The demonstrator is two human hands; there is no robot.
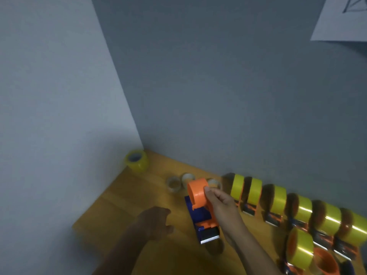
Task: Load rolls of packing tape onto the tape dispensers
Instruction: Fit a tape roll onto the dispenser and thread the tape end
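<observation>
My right hand [220, 205] grips an orange and blue tape dispenser [200, 207] by its orange hub, held over the wooden table [123, 199] with the toothed blade pointing toward me. No tape roll is on its hub. My left hand [156, 221] hovers to the left of the dispenser with loosely curled fingers and holds nothing. A yellow tape roll [137, 160] stands in the far left corner against the wall. Several dispensers loaded with yellow tape [278, 201] line the wall on the right.
Three empty cardboard tape cores [174, 184] stand behind the held dispenser. Another loaded dispenser [299, 251] and an orange hub [325, 262] lie at the lower right. Grey walls close off the table at left and back. A paper sheet [343, 18] hangs at the upper right.
</observation>
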